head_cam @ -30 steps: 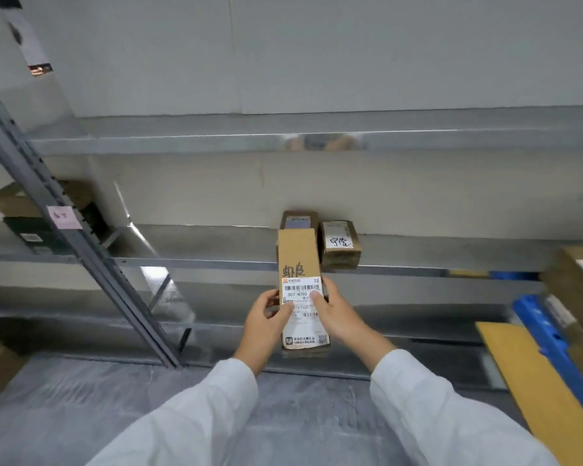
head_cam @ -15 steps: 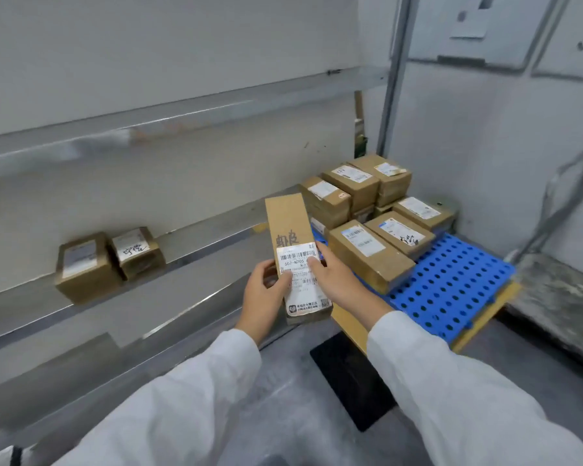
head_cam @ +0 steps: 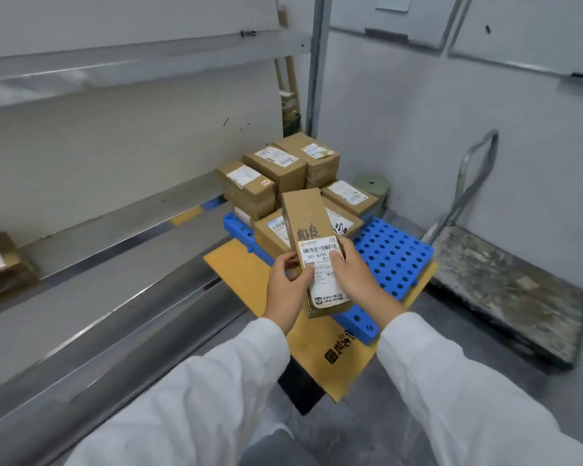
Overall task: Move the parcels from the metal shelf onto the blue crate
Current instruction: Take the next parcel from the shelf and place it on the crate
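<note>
Both hands, left (head_cam: 285,280) and right (head_cam: 352,275), clamp a long cardboard parcel (head_cam: 312,250), label reading "507-N705", over the perforated blue plastic crate (head_cam: 392,260).

shelf parcel (head_cam: 0,264) partly beyond left edge

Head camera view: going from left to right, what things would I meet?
Small brown cardboard parcel → left hand → long brown cardboard parcel with a white label → right hand → dirty grey flat trolley.
</note>
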### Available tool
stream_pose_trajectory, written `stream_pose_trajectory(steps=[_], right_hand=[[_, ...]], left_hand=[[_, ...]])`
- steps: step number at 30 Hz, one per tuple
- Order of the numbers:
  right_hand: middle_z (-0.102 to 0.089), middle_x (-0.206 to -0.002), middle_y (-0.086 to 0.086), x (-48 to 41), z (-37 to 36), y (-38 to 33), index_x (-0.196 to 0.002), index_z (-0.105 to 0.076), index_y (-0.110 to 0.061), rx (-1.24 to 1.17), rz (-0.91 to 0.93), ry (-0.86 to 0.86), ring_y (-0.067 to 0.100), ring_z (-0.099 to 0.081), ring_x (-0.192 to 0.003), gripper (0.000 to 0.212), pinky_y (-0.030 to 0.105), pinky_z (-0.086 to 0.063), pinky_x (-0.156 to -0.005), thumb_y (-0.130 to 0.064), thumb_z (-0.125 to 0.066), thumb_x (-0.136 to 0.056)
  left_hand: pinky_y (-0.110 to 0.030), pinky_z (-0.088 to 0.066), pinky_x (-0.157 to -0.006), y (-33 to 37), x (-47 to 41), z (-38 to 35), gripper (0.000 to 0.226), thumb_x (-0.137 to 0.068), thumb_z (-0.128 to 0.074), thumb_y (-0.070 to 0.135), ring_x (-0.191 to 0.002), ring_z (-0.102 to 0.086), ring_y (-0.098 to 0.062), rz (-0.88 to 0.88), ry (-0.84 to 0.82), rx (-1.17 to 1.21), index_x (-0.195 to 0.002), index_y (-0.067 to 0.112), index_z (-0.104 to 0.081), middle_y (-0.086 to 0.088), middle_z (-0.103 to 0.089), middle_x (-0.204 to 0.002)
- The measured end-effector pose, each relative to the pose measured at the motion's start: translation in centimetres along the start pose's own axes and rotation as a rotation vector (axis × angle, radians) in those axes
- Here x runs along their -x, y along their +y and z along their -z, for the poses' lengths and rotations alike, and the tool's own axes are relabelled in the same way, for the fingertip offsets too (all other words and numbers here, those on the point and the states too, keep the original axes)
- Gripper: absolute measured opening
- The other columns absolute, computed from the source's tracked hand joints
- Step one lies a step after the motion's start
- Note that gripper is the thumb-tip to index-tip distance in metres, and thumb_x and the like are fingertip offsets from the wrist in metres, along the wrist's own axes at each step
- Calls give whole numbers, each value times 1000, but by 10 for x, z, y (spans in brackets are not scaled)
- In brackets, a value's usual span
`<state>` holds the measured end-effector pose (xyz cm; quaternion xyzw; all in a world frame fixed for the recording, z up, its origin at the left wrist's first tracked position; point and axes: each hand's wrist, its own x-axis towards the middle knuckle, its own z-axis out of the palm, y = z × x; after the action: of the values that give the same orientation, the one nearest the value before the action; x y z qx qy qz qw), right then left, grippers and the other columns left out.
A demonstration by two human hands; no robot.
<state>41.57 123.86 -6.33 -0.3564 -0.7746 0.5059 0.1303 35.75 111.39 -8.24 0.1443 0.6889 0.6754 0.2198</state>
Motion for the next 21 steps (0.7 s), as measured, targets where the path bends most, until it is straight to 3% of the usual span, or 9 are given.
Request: stream_pose_trajectory(steps=[3,7,11,16,19,21], right_hand=[[-51,-137,10,-43,6,-1,-147,-32,-27,21,5,-45,25,-60,-108,43,33,-51,-76,-23,-34,-104],[-54,-136,4,-90,9,-2,-144,-38,-24,18,0,-159,21,-60,-113,41,37,-53,-88,-20,-38,-103],[-58,-130,1,-129,9,2,-141,-41,-25,48,11,-261,13,-61,-106,39,27,-52,-78,-23,-39,-103],[-56,-127,-1,-162,6,10,-136,-44,-26,74,22,-315,17,-58,-112,35,39,-51,-93,-22,-39,-102],[-57,-113,-8,-175,7,18,-121,-45,-36,84,50,-377,5,-58,-97,24,25,-49,-78,-23,-38,-102],[-56,-113,-7,-184,8,27,-118,-45,-35,113,90,-405,3,-56,-95,21,21,-45,-74,-23,-37,-102]], left_hand=[[-17,-53,-73,-6,-34,-20,40,-93,-64,24,-105,-61,-12,40,58,32,-129,16,-50,-2,-54,-127],[-9,-48,-67,-14,-68,-35,44,-91,-67,23,-102,-57,-4,109,140,63,-129,14,-48,-4,-53,-125],[-22,-51,-83,-19,-94,-43,47,-89,-70,22,-106,-58,-11,146,198,77,-129,13,-47,-5,-53,-126],[-31,-52,-94,-24,-110,-56,48,-89,-68,19,-111,-58,-14,173,273,92,-131,13,-46,-4,-51,-128],[-37,-53,-95,-28,-115,-66,45,-90,-68,17,-112,-59,-19,201,325,96,-129,14,-47,-5,-52,-127],[-29,-55,-86,-31,-117,-75,41,-91,-67,18,-109,-60,-18,208,360,96,-127,18,-48,-1,-54,-124]])
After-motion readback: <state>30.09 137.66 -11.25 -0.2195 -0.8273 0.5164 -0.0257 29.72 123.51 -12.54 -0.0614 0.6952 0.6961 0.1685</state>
